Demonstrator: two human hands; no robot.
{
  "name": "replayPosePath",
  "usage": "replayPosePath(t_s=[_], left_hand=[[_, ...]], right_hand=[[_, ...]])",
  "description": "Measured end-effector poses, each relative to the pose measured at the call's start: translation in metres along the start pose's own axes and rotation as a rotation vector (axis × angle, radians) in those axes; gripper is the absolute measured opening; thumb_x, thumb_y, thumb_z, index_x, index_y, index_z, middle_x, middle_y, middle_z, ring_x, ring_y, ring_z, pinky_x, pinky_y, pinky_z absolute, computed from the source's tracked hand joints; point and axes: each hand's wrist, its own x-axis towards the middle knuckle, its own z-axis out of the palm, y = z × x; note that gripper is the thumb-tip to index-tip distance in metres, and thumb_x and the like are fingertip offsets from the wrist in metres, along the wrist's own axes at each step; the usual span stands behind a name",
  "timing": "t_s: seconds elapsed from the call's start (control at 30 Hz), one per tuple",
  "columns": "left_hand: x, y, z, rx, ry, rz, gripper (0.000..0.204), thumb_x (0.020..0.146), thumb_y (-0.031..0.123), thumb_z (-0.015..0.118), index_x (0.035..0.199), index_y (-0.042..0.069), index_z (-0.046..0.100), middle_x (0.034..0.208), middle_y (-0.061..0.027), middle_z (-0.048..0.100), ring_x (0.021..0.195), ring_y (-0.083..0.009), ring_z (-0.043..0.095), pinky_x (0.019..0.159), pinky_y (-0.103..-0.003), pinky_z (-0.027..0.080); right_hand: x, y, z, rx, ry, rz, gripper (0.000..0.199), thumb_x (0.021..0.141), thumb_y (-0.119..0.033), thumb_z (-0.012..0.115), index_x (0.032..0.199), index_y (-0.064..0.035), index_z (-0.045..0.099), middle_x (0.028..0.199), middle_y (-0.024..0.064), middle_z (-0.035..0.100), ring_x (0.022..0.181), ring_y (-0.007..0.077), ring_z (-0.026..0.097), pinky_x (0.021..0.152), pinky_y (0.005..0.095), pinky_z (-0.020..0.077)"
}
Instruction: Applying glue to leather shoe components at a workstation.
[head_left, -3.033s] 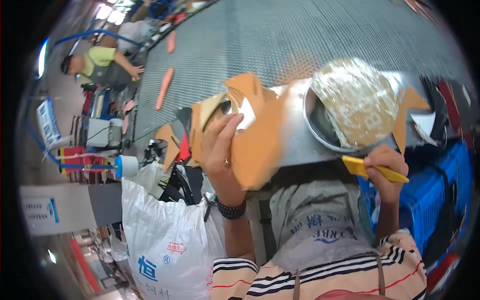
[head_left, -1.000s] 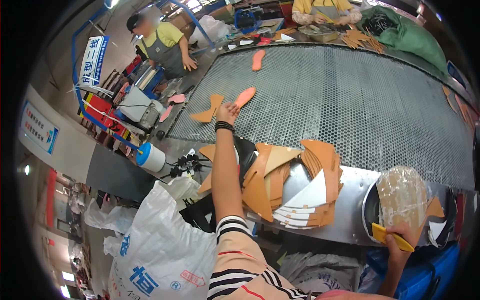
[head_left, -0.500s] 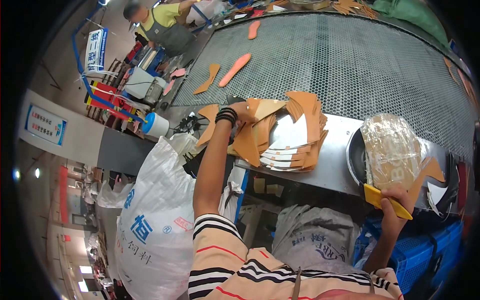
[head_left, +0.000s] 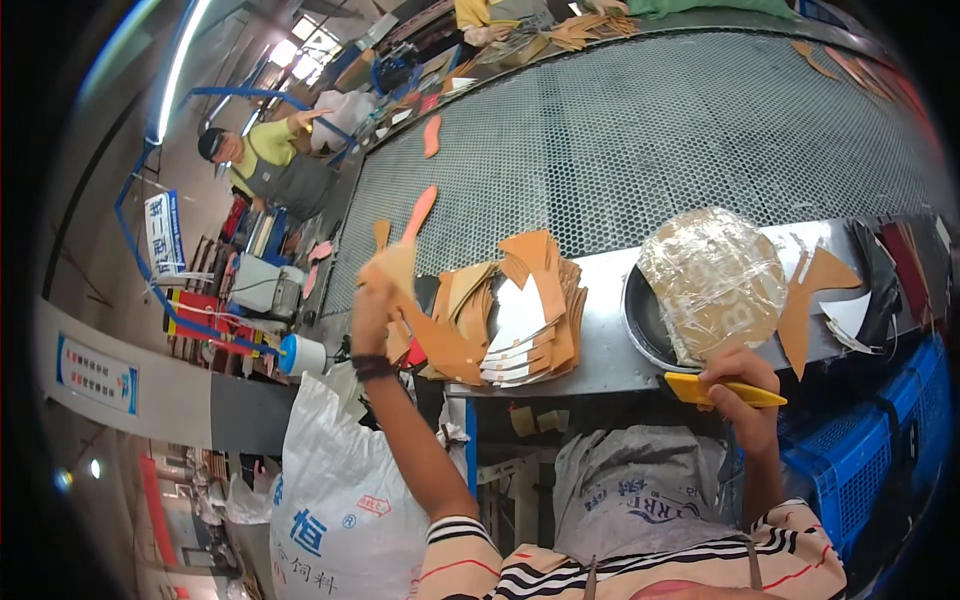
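My left hand (head_left: 372, 308), wearing dark beaded bands at the wrist, is closed on a thin, light-tan cut piece (head_left: 392, 266) near the mesh belt's edge. A larger brown cut piece (head_left: 440, 345) slants down beside it; whether the two are joined I cannot tell. To the right stand fanned stacks of brown cut pieces (head_left: 562, 325), some with white faces. My right hand (head_left: 742, 388) grips a yellow scraper (head_left: 688, 388) by the bench's front edge. Just beyond it a dark round pan (head_left: 640, 310) is partly covered by a tan board wrapped in clear film (head_left: 715, 280).
A mesh conveyor belt (head_left: 640, 140) spans the far side, with pink sole-shaped pieces (head_left: 422, 210) on it. A brown piece (head_left: 800, 310) lies right of the pan. White sack (head_left: 340, 500), grey sack (head_left: 640, 480) and blue crate (head_left: 850, 460) stand below. A co-worker (head_left: 280, 165) stands far left.
My left hand has moved left from the stacks, carrying the light-tan piece toward the belt edge. My right hand keeps the scraper by the pan. The whole view has shifted.
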Motion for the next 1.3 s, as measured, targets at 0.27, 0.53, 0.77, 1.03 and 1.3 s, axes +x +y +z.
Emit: replayPosePath(t_s=[0.27,0.53,0.77,1.03,1.3], left_hand=[[-0.137,0.105,0.047,-1.164,0.392,-0.228,0.026,0.1,0.029,0.061,0.115,0.008,0.059,0.092,-0.0039,0.069,0.069,-0.0131,0.067,0.054,-0.027,0.053],[-0.223,0.091,0.094,-0.86,-0.389,0.072,0.041,0.1,0.033,0.061,0.121,-0.002,0.057,0.095,-0.0172,0.07,0.073,-0.0229,0.069,0.06,-0.03,0.055],[-0.203,0.046,0.119,-1.338,-1.447,-0.421,0.087,0.098,0.064,0.05,0.147,-0.007,0.036,0.119,-0.0315,0.062,0.09,-0.0309,0.072,0.077,-0.039,0.057],[-0.214,0.062,0.138,-1.276,-1.384,-0.547,0.05,0.098,0.013,0.062,0.143,0.002,0.043,0.12,-0.0194,0.061,0.104,-0.0292,0.067,0.094,-0.043,0.054],[-0.224,0.07,0.177,-1.199,-0.66,-0.458,0.019,0.096,0.0,0.062,0.101,0.006,0.045,0.097,-0.0164,0.064,0.086,-0.0282,0.069,0.079,-0.043,0.059]], right_hand=[[0.004,0.007,0.041,0.274,-0.238,0.466,0.04,0.093,-0.029,0.064,0.116,0.0031,0.063,0.071,0.0002,0.057,0.061,0.0068,0.052,0.057,0.02,0.0386],[0.003,0.013,0.063,0.24,-0.081,0.452,0.044,0.092,-0.037,0.072,0.111,0.0013,0.067,0.071,-0.0025,0.058,0.06,0.0036,0.047,0.055,0.0207,0.0358],[0.014,-0.002,0.049,0.216,-0.161,0.423,0.026,0.094,-0.024,0.066,0.093,0.0014,0.068,0.073,-0.0004,0.061,0.064,0.0046,0.049,0.056,0.0214,0.0368],[0.039,-0.002,0.042,-0.266,-0.131,0.381,0.029,0.102,-0.028,0.06,0.104,-0.0013,0.071,0.077,-0.0011,0.065,0.062,0.004,0.054,0.053,0.0209,0.0436],[0.036,0.033,0.011,-0.428,-0.034,0.037,0.014,0.088,-0.006,0.072,0.101,-0.0019,0.073,0.092,0.0086,0.071,0.084,0.0194,0.065,0.074,0.031,0.0504]])
